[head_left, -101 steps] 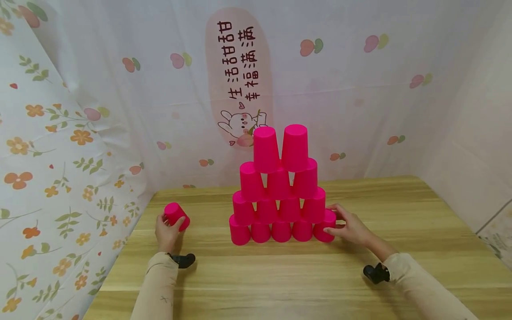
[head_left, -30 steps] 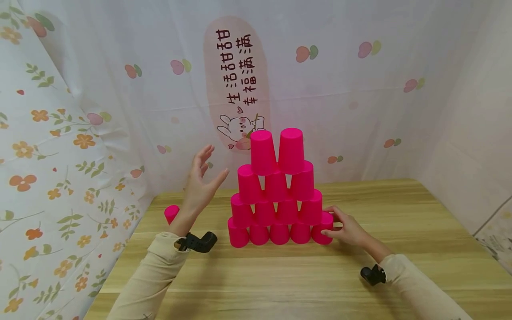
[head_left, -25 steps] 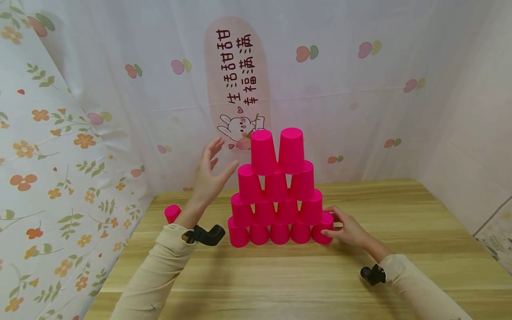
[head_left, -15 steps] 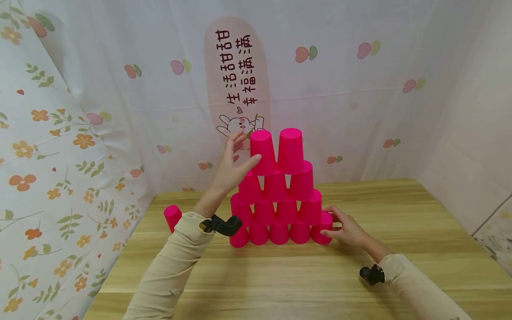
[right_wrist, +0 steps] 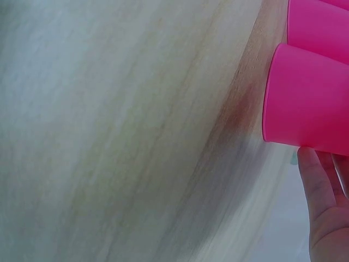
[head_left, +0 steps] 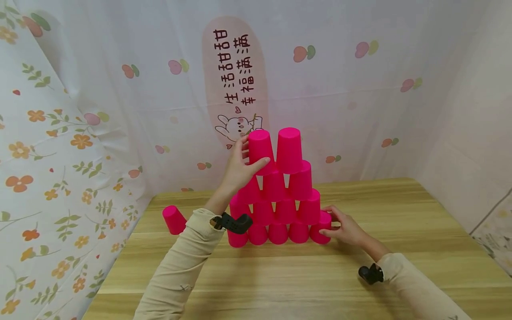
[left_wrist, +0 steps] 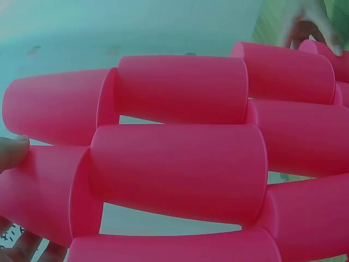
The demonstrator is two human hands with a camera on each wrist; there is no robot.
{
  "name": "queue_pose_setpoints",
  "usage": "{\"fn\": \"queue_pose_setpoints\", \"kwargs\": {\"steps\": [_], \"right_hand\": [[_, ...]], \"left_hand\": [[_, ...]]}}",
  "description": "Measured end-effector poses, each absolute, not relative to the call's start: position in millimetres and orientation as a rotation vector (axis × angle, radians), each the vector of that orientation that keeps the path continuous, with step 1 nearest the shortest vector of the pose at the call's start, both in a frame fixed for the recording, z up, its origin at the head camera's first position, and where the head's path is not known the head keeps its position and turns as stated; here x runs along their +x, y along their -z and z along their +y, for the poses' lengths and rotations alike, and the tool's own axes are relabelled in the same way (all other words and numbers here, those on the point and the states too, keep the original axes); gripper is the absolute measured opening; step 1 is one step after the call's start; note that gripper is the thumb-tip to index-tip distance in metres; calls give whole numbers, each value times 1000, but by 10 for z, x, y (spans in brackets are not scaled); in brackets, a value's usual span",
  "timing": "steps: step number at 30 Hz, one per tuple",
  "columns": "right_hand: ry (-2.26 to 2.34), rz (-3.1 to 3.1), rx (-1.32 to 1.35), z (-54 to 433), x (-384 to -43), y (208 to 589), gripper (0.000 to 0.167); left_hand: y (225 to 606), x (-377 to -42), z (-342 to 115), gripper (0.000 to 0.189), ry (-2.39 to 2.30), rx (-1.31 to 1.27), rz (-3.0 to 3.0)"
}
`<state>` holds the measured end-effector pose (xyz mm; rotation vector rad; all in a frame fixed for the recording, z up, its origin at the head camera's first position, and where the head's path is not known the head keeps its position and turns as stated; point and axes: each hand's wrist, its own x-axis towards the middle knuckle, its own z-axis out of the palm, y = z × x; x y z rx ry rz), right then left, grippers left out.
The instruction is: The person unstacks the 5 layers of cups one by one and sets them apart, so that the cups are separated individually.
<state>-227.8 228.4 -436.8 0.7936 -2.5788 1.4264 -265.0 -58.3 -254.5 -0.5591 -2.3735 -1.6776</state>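
Upside-down pink cups form a stepped stack, with two cups on its top row. My left hand [head_left: 239, 172] holds the top-left cup [head_left: 261, 149], thumb on the front and fingers round its left side. In the left wrist view that cup [left_wrist: 41, 188] still sits on the row below, between thumb and fingers. The top-right cup [head_left: 290, 151] stands beside it. Low on the right, my right hand [head_left: 347, 227] grips the end cup of the bottom row [head_left: 322, 231] between thumb and fingers. The right wrist view shows this cup [right_wrist: 311, 101] with fingertips against its side.
A single upside-down pink cup [head_left: 174, 220] stands on the wooden table [head_left: 304, 284] to the left, partly behind my left sleeve. A printed white curtain [head_left: 328, 111] hangs behind the table. Black wrist cameras [head_left: 236, 223] jut out beneath both wrists.
My left hand let go of the lone cup at left, rose and moved right, and closed round the top-left cup. My right hand stays on the bottom-right cup.
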Motion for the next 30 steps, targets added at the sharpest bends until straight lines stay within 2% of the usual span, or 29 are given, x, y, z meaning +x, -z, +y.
{"fn": "queue_pose_setpoints", "kwargs": {"steps": [10, 20, 30], "right_hand": [[-1428, -2564, 809, 2277, -2292, 4371, 47], [-1433, -2553, 799, 2377, -2452, 4637, 51], [-1427, -2570, 802, 2273, -2276, 4368, 47]], "left_hand": [[2522, -2676, -689, 65, 1728, -570, -2301], [2408, -2694, -959, 63, 1647, -562, -2233], [2423, -2688, -1386, 62, 1589, -474, -2230]]}}
